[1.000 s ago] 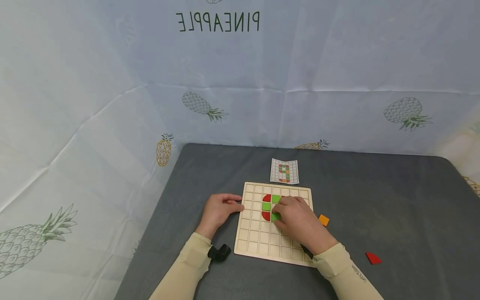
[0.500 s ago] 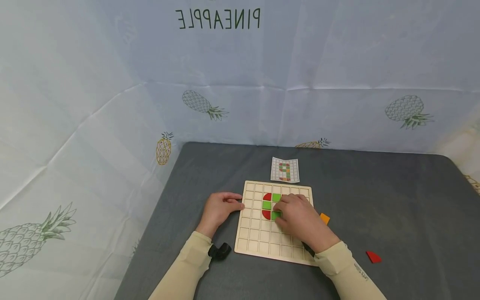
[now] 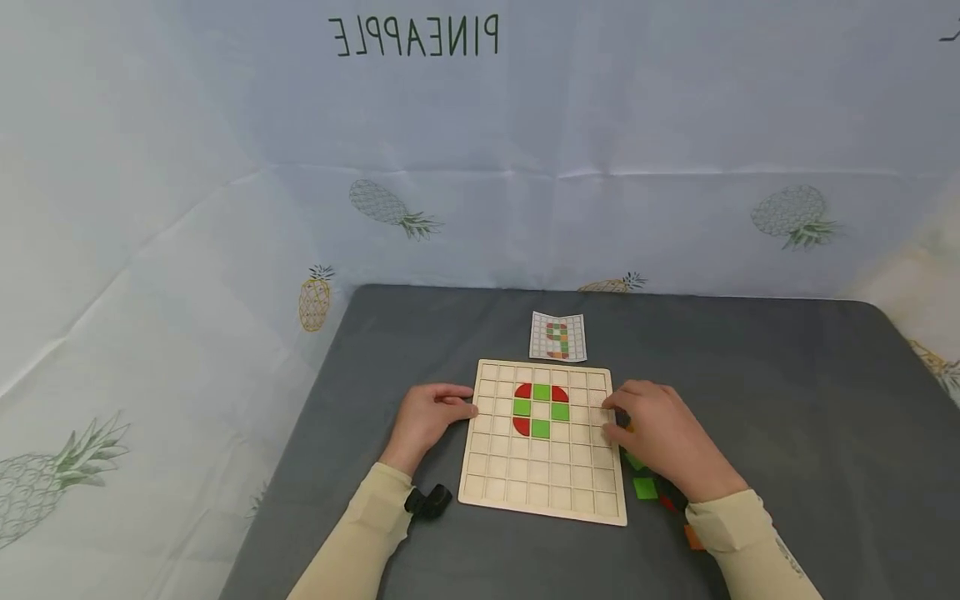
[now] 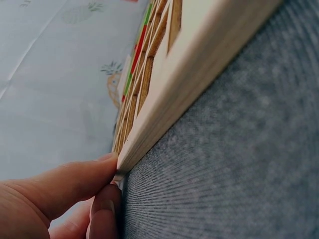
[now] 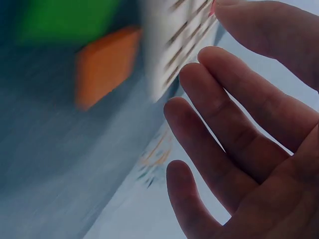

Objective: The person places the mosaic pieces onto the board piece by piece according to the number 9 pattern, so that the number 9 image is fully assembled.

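A pale wooden grid board (image 3: 540, 483) lies on the dark table. Red quarter-round tiles (image 3: 522, 391) and green square tiles (image 3: 541, 429) form a ring in its upper middle cells. My left hand (image 3: 424, 423) rests at the board's left edge, its fingertips (image 4: 107, 162) touching the rim in the left wrist view. Over the right edge is my right hand (image 3: 667, 433), its fingers (image 5: 234, 129) loosely bent and apart with nothing between them. Beside it lie a loose green tile (image 3: 645, 488) and an orange tile (image 3: 693, 537), partly covered by the right arm.
Behind the board lies a small printed card (image 3: 558, 337) with a coloured grid pattern. A pineapple-printed cloth (image 3: 480, 225) hangs beyond the table (image 3: 787, 400). A red piece (image 3: 667, 502) shows partly under the right wrist.
My right hand has moved right, off the ring of tiles to the board's right edge, uncovering the green and red tiles there. My left hand stays at the left edge.
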`<state>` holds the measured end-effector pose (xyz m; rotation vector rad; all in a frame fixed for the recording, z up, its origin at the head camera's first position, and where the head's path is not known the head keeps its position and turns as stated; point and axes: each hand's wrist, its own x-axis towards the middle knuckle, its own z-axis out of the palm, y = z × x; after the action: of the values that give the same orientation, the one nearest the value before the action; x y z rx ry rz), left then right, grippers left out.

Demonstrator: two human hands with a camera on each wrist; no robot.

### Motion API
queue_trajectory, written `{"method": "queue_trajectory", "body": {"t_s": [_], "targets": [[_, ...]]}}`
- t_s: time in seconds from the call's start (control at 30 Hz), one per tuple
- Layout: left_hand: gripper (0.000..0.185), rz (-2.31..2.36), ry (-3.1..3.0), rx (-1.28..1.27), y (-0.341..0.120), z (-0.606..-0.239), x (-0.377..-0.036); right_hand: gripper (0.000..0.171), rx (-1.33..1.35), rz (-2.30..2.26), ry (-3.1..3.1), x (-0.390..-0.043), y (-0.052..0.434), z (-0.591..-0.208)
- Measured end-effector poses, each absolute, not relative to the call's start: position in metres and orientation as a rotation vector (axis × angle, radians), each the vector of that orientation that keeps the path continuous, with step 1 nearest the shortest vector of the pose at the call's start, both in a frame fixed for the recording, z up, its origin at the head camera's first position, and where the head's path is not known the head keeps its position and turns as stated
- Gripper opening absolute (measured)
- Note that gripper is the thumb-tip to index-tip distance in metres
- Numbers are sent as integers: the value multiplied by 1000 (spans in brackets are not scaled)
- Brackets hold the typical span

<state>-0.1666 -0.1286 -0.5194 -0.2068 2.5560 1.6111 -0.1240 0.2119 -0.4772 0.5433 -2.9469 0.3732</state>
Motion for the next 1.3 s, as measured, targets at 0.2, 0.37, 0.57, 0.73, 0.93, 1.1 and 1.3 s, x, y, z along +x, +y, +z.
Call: {"method": "queue_trajectory", "body": {"t_s": [0.2, 0.37, 0.57, 0.73, 0.93, 1.1, 1.3], "targets": [[29, 1592, 2549, -244, -129, -519, -168, 26, 443, 361, -2973, -113, 243, -483], [29, 1575, 2552, -266, -130, -519, -167, 27, 434, 370, -2968, -111, 252, -488], [28, 1591, 2534, -275, -131, -519, -166, 24, 477, 367, -2972, -114, 248, -490], [28, 1596, 2538, -258, -129, -519, -166, 23, 457, 344, -3000, -114, 246, -492], [29, 1604, 2559, -240, -127, -518, -166, 22, 464, 326, -2994, -116, 246, -493], [31, 1609, 2565, -227, -128, -518, -166, 21, 472, 317, -2996, -117, 245, -492], [31, 1624, 2554, -216, -129, -520, -166, 20, 477, 324, -3000, -121, 240, -487]]}}
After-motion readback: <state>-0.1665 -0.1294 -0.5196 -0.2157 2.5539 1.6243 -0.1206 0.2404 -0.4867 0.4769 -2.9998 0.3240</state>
